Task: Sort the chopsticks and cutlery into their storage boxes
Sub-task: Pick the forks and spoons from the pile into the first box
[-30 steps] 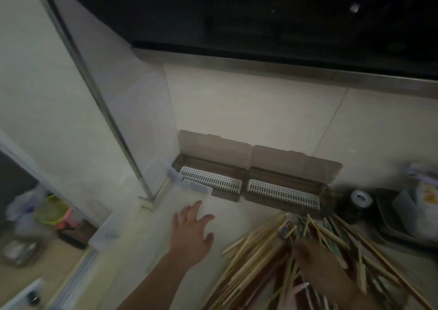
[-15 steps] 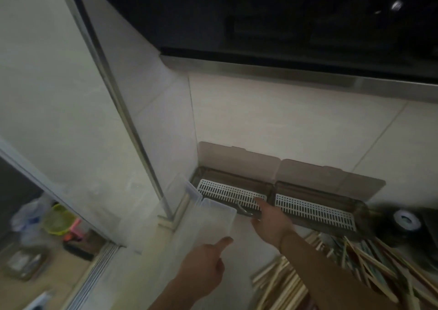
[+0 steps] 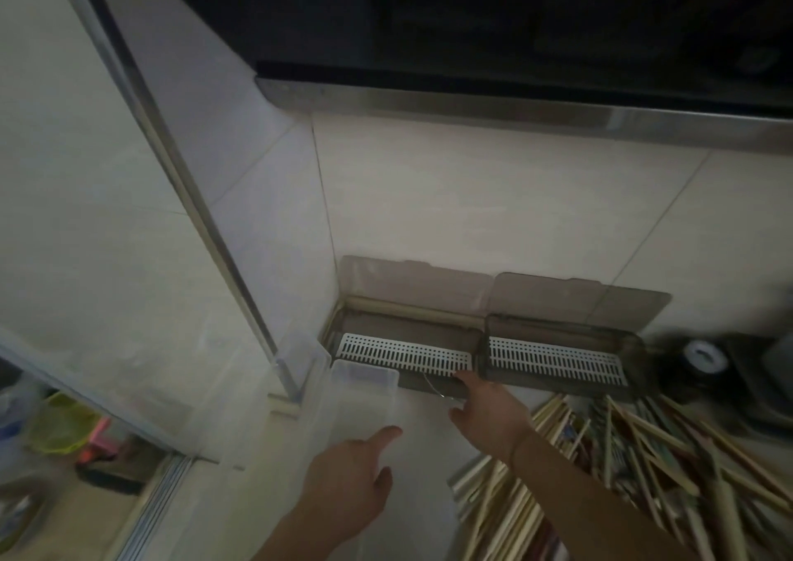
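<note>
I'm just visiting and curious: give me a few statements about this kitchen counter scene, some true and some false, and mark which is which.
1. Both brown storage boxes have their lids open. True.
2. The chopstick pile lies to the left of the hands. False: it lies at the right, by the right forearm.
3. The right hand reaches the front edge of the left brown box. True.
4. The left hand grips a bundle of chopsticks. False: it holds nothing, one finger pointing forward.
5. The brown boxes are full of chopsticks. False: only white slotted trays show inside.
</note>
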`<state>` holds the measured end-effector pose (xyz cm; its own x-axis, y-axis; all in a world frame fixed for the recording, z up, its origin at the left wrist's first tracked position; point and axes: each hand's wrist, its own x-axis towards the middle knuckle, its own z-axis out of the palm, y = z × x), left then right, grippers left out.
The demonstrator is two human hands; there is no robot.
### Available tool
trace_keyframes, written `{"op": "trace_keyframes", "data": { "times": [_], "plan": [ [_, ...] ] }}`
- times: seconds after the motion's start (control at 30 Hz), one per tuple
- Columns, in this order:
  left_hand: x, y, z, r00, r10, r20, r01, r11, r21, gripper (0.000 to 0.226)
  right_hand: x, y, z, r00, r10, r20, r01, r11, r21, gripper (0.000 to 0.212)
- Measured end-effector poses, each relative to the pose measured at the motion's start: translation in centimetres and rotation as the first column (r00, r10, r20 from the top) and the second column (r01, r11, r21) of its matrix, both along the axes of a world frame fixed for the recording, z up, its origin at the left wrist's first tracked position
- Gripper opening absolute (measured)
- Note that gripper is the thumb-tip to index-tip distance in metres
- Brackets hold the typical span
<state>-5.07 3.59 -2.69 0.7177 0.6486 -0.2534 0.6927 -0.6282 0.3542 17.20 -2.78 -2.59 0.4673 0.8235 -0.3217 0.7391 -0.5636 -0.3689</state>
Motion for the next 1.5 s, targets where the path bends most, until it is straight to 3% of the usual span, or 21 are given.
{"op": "trace_keyframes", "data": {
  "times": [0.07, 0.2, 0.3, 0.4, 0.53, 0.63, 0.8, 0.9, 0.97, 1.03, 1.13, 1.2, 1.27, 1.33, 1.43, 1.5],
  "plan": [
    [0.0, 0.1, 0.2, 1.000, -0.005, 0.011, 0.005, 1.000, 0.008, 0.054, 0.1, -0.5, 0.4, 1.000, 0.012, -0.010, -0.011, 0.997, 0.070, 0.066],
    [1.1, 1.1, 0.2, 0.978, 0.087, 0.188, -0.107, 0.989, 0.103, 0.047, 0.0, 0.0, 3.0, 0.998, 0.056, -0.036, -0.045, 0.965, 0.259, 0.039],
    [2.8, 2.4, -0.2, 0.952, 0.033, 0.304, -0.109, 0.966, 0.236, 0.044, 0.8, 3.0, 3.3, 0.988, 0.136, -0.070, -0.105, 0.937, 0.333, 0.051],
    [4.8, 3.7, -0.5, 0.990, 0.014, 0.138, -0.055, 0.951, 0.304, 0.053, 2.3, 6.5, 1.7, 0.992, 0.107, -0.063, -0.088, 0.963, 0.254, 0.025],
    [5.7, 3.8, -1.6, 0.997, 0.040, -0.066, -0.022, 0.968, 0.249, 0.063, 2.8, 9.8, -1.0, 0.989, 0.130, -0.071, -0.132, 0.991, -0.021, 0.029],
    [5.9, 4.0, -2.2, 0.995, 0.048, -0.086, -0.025, 0.967, 0.254, 0.060, 3.0, 11.0, -2.6, 0.968, 0.156, -0.195, -0.172, 0.982, -0.072, 0.033],
    [6.6, 4.3, -1.6, 0.991, 0.097, -0.088, -0.066, 0.951, 0.303, 0.058, 3.1, 11.6, -4.2, 0.943, 0.280, -0.179, -0.308, 0.938, -0.160, 0.027],
    [6.4, 4.4, -1.6, 0.994, 0.094, -0.049, -0.072, 0.936, 0.345, 0.058, 2.9, 11.5, -4.5, 0.934, 0.321, -0.157, -0.342, 0.930, -0.133, 0.022],
    [6.4, 4.5, -1.9, 0.994, 0.096, -0.058, -0.073, 0.945, 0.319, 0.059, 3.1, 11.0, -3.4, 0.931, 0.325, -0.165, -0.339, 0.938, -0.069, 0.023],
    [6.2, 4.6, -2.4, 0.993, 0.118, -0.011, -0.109, 0.946, 0.305, 0.059, 3.4, 9.0, -1.5, 0.931, 0.322, -0.172, -0.306, 0.945, 0.117, 0.024],
    [6.3, 4.3, -2.6, 0.987, 0.151, 0.059, -0.161, 0.946, 0.280, 0.056, 4.8, 3.0, 1.6, 0.931, 0.158, -0.330, 0.033, 0.862, 0.507, 0.022],
    [6.4, 4.0, -2.7, 0.982, 0.165, 0.090, -0.184, 0.943, 0.277, 0.055, 6.7, -2.6, 3.0, 0.938, 0.010, -0.347, 0.213, 0.774, 0.596, 0.023],
    [6.4, 3.8, -2.9, 0.980, 0.169, 0.104, -0.192, 0.940, 0.281, 0.056, 8.4, -8.4, 3.0, 0.962, -0.141, -0.234, 0.249, 0.805, 0.539, 0.016],
    [6.4, 3.8, -3.2, 0.976, 0.166, 0.143, -0.203, 0.932, 0.301, 0.054, 9.2, -13.4, 1.8, 0.967, -0.237, -0.097, 0.256, 0.891, 0.375, 0.010],
    [6.2, 3.9, -3.4, 0.976, 0.164, 0.142, -0.203, 0.921, 0.331, 0.052, 7.0, -18.7, -1.1, 0.977, -0.208, -0.055, 0.207, 0.978, -0.011, 0.014],
    [6.2, 3.8, -3.4, 0.978, 0.156, 0.140, -0.197, 0.915, 0.352, 0.051, 4.5, -20.8, -2.5, 0.976, -0.215, -0.007, 0.215, 0.976, -0.045, 0.002]
  ]
}}
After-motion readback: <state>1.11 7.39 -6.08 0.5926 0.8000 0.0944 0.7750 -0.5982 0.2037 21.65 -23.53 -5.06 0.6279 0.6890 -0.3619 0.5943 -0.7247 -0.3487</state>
